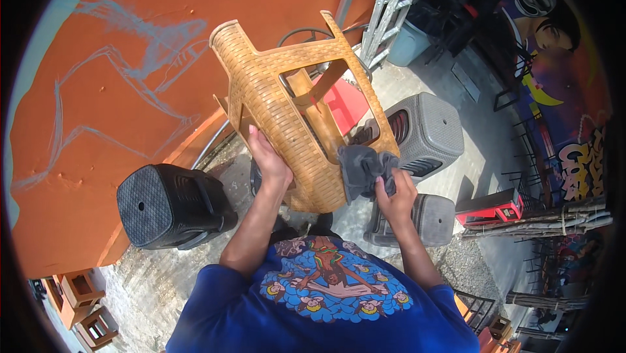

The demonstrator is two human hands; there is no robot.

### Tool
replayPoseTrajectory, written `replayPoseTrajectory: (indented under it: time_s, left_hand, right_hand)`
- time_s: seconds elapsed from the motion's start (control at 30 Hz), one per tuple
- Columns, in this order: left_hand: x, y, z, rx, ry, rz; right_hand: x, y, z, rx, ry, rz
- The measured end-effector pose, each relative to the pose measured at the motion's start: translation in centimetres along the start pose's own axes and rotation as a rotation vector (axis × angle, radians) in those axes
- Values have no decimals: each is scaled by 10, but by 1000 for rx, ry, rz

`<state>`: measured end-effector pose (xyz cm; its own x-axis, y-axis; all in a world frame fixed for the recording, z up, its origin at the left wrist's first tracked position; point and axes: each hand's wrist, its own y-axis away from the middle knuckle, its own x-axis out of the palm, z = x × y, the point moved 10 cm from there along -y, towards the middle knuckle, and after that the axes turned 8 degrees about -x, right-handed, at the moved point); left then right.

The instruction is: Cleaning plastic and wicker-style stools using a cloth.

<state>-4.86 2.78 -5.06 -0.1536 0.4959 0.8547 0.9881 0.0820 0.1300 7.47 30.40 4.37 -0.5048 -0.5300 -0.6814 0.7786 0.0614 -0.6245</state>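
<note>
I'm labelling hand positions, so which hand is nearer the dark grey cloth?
Right. The right hand holds the dark grey cloth against the tan woven stool; the left hand is apart from the cloth, farther left, on the stool's side.

Head-worn fisheye view, looking down over blue shirt at hands, close range

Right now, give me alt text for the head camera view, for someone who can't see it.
A person's left hand supports a tilted, tan woven-pattern stool while the right hand holds a dark gray cloth against it. A black stool is at left, two gray stools at right, and an orange wall fills the upper left.
</note>
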Motion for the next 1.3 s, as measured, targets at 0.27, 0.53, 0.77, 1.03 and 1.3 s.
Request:
replayPoseTrajectory:
  time_s: [0.27, 0.53, 0.77, 1.03, 1.3]
  left_hand:
    - [88, 38, 25, -212, -9, 128]
    - [84, 43, 58, -370, -885, 403]
    - [60, 31, -153, 761, -1940, -375]
    - [-59, -25, -79, -94, -727, 8]
    - [-52, -16, -79, 166, -1061, -279]
  right_hand:
    - [-9, -68, 121, -431, -127, -84]
    - [65, -114, 3, -37, -141, 57]
    - [64, -93, -16, 58, -179, -65]
    - [93, -161, -43, -26, -150, -108]
    - [193, -214, 117, -391, -163, -72]
